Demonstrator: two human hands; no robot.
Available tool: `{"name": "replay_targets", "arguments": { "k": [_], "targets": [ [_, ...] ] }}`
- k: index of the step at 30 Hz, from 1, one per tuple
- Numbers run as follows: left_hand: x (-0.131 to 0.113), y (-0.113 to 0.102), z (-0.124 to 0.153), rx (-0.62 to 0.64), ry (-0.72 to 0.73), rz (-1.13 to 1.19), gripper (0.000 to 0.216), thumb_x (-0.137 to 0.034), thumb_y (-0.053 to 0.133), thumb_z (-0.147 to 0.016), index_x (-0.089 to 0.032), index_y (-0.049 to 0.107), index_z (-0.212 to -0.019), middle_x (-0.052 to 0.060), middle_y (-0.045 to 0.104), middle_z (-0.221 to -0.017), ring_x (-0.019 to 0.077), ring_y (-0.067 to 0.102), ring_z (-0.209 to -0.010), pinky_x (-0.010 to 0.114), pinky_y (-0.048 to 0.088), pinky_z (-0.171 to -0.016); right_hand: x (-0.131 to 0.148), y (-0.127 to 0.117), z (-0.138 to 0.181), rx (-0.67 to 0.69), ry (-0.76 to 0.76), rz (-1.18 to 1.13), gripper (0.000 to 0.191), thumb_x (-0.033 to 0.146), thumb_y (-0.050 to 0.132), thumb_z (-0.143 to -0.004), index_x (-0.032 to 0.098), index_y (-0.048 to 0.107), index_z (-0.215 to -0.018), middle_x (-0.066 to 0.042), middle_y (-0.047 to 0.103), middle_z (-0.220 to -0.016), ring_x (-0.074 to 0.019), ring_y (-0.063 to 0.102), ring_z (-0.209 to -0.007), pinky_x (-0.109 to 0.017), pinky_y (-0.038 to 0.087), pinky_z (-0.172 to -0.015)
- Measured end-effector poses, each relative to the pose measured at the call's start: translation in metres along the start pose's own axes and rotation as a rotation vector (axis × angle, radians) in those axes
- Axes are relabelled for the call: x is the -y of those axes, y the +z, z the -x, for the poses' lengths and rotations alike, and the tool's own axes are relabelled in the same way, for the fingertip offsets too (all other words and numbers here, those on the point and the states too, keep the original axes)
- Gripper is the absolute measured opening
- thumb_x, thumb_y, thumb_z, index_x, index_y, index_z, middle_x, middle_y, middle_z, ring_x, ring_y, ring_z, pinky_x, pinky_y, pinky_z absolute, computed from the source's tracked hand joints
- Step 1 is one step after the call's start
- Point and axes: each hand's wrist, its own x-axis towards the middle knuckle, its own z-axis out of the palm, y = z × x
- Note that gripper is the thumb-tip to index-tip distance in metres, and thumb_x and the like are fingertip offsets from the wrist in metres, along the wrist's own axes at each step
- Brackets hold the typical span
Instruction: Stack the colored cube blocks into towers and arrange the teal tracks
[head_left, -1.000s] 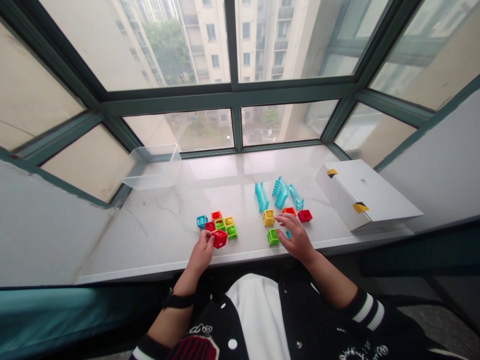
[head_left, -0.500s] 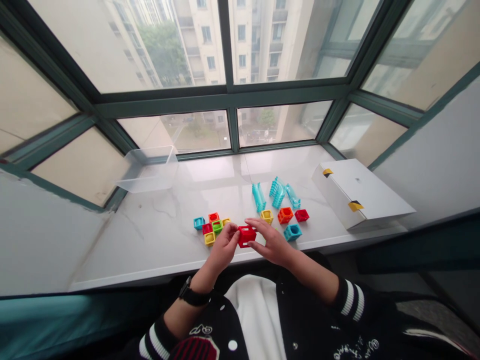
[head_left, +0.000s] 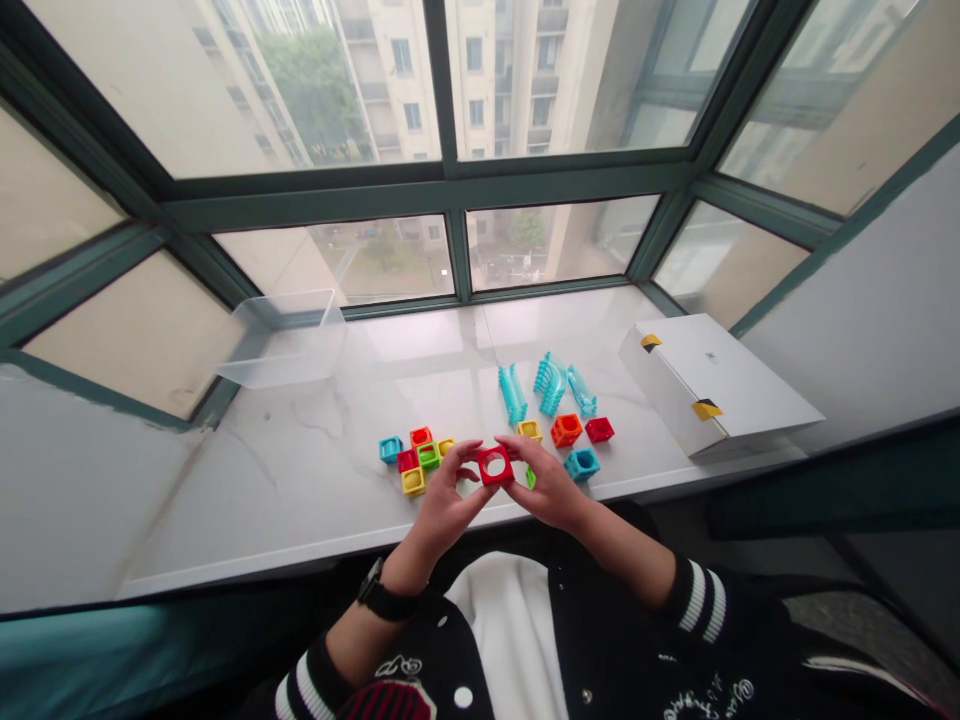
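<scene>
Since the earlier frame, both hands have brought the red cube (head_left: 495, 466) slightly higher and turned it so that its round hole faces the camera; the blocks on the sill have not moved.

Left hand (head_left: 442, 505): partly closed, thumb and forefinger pinching the left side of the red cube, a dark watch (head_left: 381, 601) on the wrist. Right hand (head_left: 551, 490): partly closed, fingertips (head_left: 517, 446) gripping the right side of the same cube. The cube is held between the two hands, above the near edge of the sill, at scene centre. A green block (head_left: 529, 478) lies just behind the right hand, mostly hidden.

Surface, left to right: a clear plastic bin (head_left: 285, 336) stands at the far left of the white marble sill (head_left: 315, 470). A cluster of small cubes (head_left: 415, 460) in blue, red, green, orange and yellow lies just left of the hands. Right of the hands lie a yellow cube (head_left: 530, 430), an orange cube (head_left: 566, 430), a red block (head_left: 599, 430) and a blue cube (head_left: 582, 464). Beyond these, three turquoise ribbed track pieces (head_left: 546, 385) lie side by side. A white box (head_left: 712, 385) with yellow-and-black tape tabs rests at the far right.

Room: a bay window with dark green frames (head_left: 450, 190) surrounds the sill; apartment buildings show outside.
</scene>
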Motion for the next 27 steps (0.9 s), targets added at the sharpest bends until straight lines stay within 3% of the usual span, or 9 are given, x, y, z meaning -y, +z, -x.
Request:
{"name": "replay_targets", "arguments": {
  "k": [6,11,18,22,27],
  "targets": [
    [-0.001,0.006,-0.014,-0.046,0.048,-0.056,0.049,-0.036,0.087,-0.082,-0.027,0.064,-0.124,0.007,0.071,-0.118,0.0215,0.07,-0.104,0.033,0.058,-0.082,-0.001,-0.005,0.003,-0.048,-0.011,0.045,0.067,0.027,0.069,-0.095,0.028,0.045,-0.158,-0.014,0.059,-0.148,-0.0313,0.06,-0.136,-0.049,0.06,-0.107],
    [-0.009,0.027,-0.031,-0.001,0.114,-0.04,0.045,-0.03,0.084,-0.083,-0.027,0.063,-0.122,0.004,0.071,-0.111,0.0198,0.068,-0.099,0.033,0.057,-0.082,0.002,-0.02,0.006,-0.112,0.073,0.149,0.073,0.039,0.076,-0.094,0.026,0.044,-0.158,-0.015,0.063,-0.144,-0.0333,0.063,-0.133,-0.052,0.054,-0.114],
    [-0.016,0.052,-0.039,0.189,0.216,-0.048,0.052,-0.033,0.076,-0.092,-0.029,0.057,-0.141,0.011,0.062,-0.14,0.0257,0.064,-0.123,0.04,0.057,-0.097,-0.003,-0.055,0.02,-0.194,0.177,0.27,0.075,0.036,0.076,-0.091,0.027,0.043,-0.158,-0.014,0.061,-0.149,-0.0332,0.061,-0.136,-0.051,0.052,-0.115],
    [-0.001,0.037,-0.037,0.16,0.158,-0.17,0.041,-0.036,0.067,-0.098,-0.029,0.061,-0.138,0.011,0.065,-0.137,0.0262,0.065,-0.124,0.045,0.052,-0.107,-0.028,-0.088,0.034,-0.341,0.263,0.323,0.07,0.035,0.078,-0.086,0.027,0.049,-0.15,-0.012,0.065,-0.141,-0.0319,0.066,-0.126,-0.051,0.055,-0.111],
    [0.042,-0.011,-0.028,0.01,0.002,-0.42,0.03,-0.044,0.065,-0.095,-0.026,0.07,-0.118,0.01,0.072,-0.126,0.0305,0.065,-0.124,0.051,0.048,-0.113,-0.075,-0.131,0.054,-0.535,0.39,0.417,0.067,0.039,0.078,-0.081,0.024,0.054,-0.142,-0.015,0.064,-0.14,-0.0325,0.066,-0.123,-0.051,0.055,-0.107]
  ]
}}
